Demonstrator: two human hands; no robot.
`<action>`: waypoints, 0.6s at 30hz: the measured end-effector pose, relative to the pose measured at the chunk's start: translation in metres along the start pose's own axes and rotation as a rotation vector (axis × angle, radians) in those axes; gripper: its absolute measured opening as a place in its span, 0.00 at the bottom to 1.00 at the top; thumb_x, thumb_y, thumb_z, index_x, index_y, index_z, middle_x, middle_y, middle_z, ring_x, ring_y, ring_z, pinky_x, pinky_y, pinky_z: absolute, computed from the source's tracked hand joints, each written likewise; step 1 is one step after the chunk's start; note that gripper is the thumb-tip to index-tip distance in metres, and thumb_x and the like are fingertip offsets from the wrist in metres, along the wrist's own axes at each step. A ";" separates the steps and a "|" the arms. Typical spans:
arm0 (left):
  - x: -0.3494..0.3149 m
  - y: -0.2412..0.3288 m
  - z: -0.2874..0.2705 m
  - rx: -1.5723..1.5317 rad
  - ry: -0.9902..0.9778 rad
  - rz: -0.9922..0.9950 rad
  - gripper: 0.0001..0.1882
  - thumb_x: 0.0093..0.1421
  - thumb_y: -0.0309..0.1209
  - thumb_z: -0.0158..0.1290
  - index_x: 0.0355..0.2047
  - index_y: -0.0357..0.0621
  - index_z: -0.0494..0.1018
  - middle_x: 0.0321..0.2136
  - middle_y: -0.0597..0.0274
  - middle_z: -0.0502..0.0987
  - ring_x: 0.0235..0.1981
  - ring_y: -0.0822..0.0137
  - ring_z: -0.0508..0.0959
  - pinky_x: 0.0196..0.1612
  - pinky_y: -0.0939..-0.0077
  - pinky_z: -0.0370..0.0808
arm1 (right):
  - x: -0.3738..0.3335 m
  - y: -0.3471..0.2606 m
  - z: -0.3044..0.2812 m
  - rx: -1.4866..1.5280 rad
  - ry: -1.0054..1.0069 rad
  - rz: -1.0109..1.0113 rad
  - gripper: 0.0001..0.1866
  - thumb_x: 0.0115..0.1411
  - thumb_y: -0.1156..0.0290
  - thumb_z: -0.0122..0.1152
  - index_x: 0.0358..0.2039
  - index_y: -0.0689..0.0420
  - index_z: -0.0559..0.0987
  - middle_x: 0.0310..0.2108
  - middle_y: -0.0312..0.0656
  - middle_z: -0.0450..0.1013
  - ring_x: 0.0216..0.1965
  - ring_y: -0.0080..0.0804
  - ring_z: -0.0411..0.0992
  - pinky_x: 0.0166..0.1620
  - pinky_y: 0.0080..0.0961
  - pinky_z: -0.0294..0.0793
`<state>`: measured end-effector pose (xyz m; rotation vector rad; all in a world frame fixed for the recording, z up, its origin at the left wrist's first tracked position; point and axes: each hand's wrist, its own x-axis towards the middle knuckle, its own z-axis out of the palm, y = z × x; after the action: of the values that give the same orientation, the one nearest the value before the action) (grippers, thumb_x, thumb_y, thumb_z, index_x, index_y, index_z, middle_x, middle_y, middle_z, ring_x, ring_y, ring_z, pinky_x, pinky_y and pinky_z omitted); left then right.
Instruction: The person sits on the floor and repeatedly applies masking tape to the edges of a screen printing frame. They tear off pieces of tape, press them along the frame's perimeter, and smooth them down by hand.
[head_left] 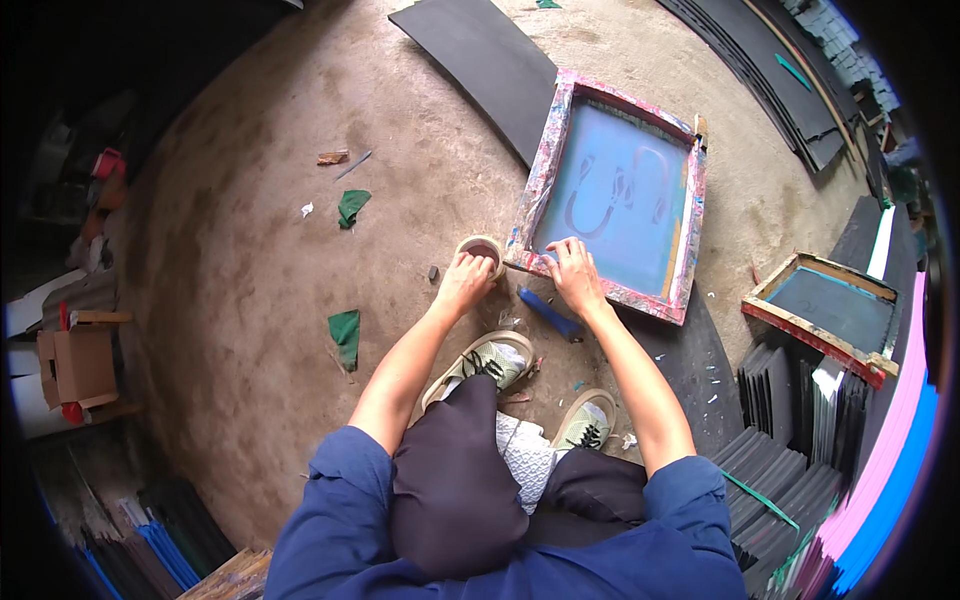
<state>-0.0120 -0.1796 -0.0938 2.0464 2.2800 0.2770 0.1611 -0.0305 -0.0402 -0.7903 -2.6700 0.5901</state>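
My left hand point(467, 284) is closed at the near rim of a small round tub point(481, 240) with dark contents. Its fingertips curl over the rim into the opening and are partly hidden. A screen printing frame point(540, 181) with paint-stained edges lies just right of the tub, its blue mesh showing curved, sole-like outlines. My right hand point(573, 273) has its fingers bent over the frame's near rail, close to the left corner. A blue strip-like tool point(549, 314) lies on the floor between my forearms.
A dark sheet point(480, 65) lies behind the frame. Another dark sheet point(685, 350) extends under its near right side. To the right, a smaller screen frame point(825, 311) rests above stacked dark sheets point(780, 485). Green scraps point(344, 338) lie left; a cardboard box point(80, 366) stands far left.
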 end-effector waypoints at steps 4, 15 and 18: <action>-0.007 -0.004 -0.011 0.034 -0.007 0.033 0.14 0.49 0.30 0.51 0.36 0.43 0.66 0.32 0.60 0.69 0.37 0.61 0.71 0.42 0.68 0.68 | 0.003 -0.006 -0.005 -0.020 -0.084 -0.011 0.13 0.59 0.63 0.52 0.38 0.58 0.72 0.39 0.44 0.65 0.45 0.41 0.64 0.46 0.36 0.64; 0.039 0.005 -0.199 0.000 0.325 0.321 0.12 0.52 0.28 0.47 0.38 0.44 0.67 0.35 0.59 0.68 0.41 0.59 0.69 0.45 0.66 0.66 | 0.041 -0.064 -0.146 -0.154 -0.014 -0.338 0.46 0.42 0.68 0.69 0.59 0.50 0.52 0.54 0.46 0.54 0.54 0.46 0.58 0.54 0.39 0.62; 0.057 0.037 -0.264 -0.345 0.414 0.371 0.13 0.51 0.24 0.46 0.38 0.40 0.65 0.36 0.53 0.67 0.42 0.53 0.68 0.48 0.63 0.65 | 0.037 -0.083 -0.205 -0.112 0.077 -0.327 0.49 0.40 0.67 0.70 0.60 0.47 0.51 0.55 0.44 0.54 0.54 0.48 0.58 0.55 0.40 0.62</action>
<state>-0.0264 -0.1436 0.1763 2.3627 1.8228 1.1233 0.1731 -0.0111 0.1831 -0.3795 -2.6965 0.3234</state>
